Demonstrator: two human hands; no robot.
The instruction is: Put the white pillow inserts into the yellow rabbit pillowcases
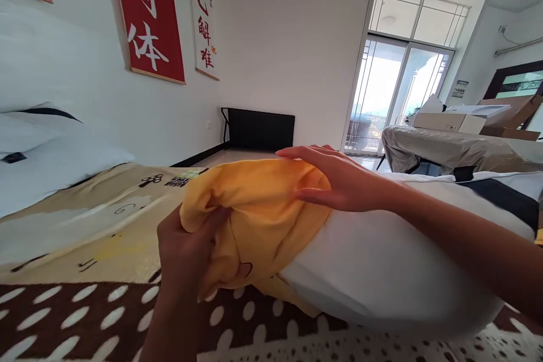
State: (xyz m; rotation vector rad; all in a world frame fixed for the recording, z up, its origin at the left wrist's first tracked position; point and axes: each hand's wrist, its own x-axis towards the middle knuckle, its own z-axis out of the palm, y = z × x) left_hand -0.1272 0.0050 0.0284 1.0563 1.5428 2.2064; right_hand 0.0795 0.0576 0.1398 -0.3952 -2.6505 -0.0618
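Dotted cover [93, 317]: ran along the bottom of the view, brown with pale ovals, beneath everything else on the bed.
Left hand [189, 249]: was closed on a bunched fold, with thumb pressed into the material and most fingers hidden from view.
Yellow cloth [263, 203]: hung in loose folds at the centre, between both hands, and wrapped the left end of a white pillow.
Right hand [339, 181]: reached in from the right, loosely open, with fingers over the cloth's top edge and thumb parted below, touching the yellow side.
White pillow [382, 271]: stretched rightward under the right forearm, plump and partly blurred.
Printed sheet [123, 237]: spread over the left of the bed, beige with cartoon figures.
Left pillow [55, 153]: lay at the far left, white with black patches.
Plastic-wrapped furniture [445, 150]: stood beyond the bed at right, topped with cardboard boxes [449, 121].
Black panel [261, 129]: leaned near the pale back wall [292, 39].
Red scroll [153, 22]: hung on the left wall beside a white scroll [203, 34].
Glass doors [399, 79]: let in bright daylight at right.
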